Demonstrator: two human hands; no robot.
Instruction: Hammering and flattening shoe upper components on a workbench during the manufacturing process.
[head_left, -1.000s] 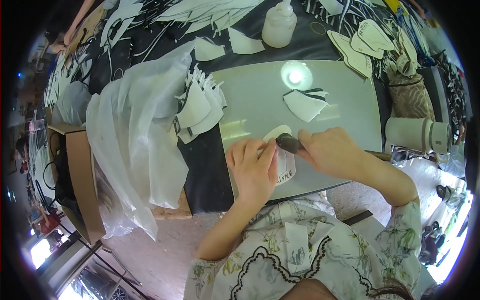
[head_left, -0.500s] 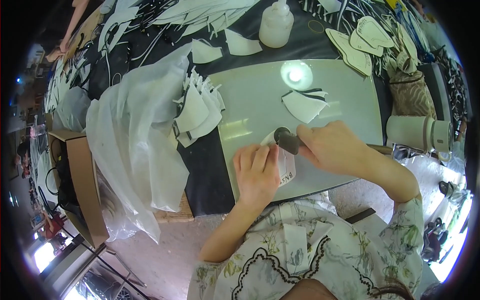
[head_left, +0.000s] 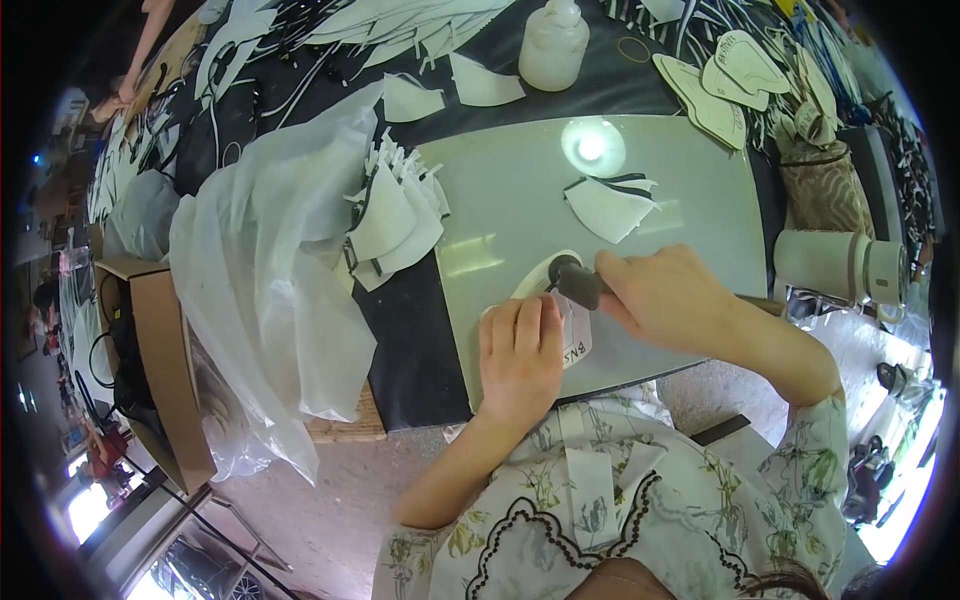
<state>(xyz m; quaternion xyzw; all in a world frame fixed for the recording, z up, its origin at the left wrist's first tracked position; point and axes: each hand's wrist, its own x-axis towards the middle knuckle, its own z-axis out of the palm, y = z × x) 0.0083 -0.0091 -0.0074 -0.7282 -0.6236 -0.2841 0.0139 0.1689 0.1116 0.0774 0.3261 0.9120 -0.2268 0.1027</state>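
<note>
A pale template with a rounded end and dark marks lies on the glossy grey-green board. My left hand rests on its left part, fingers stretched out and pressed down flat. In my right hand is a dark-handled tool. Its rounded end and a thin dark tip sit over the template, close to my left fingertips. What lies under my left palm is hidden. Farther up the board is a small stack of white cut pieces with black edges.
Left of the board stand a bundle of white pieces, a translucent plastic bag and a cardboard box. A plastic bottle is at the back. Cream templates lie back right, above a pale flask.
My left hand has shifted slightly right and nearer to me, its fingers lying straighter. The tool and my right hand have barely moved.
</note>
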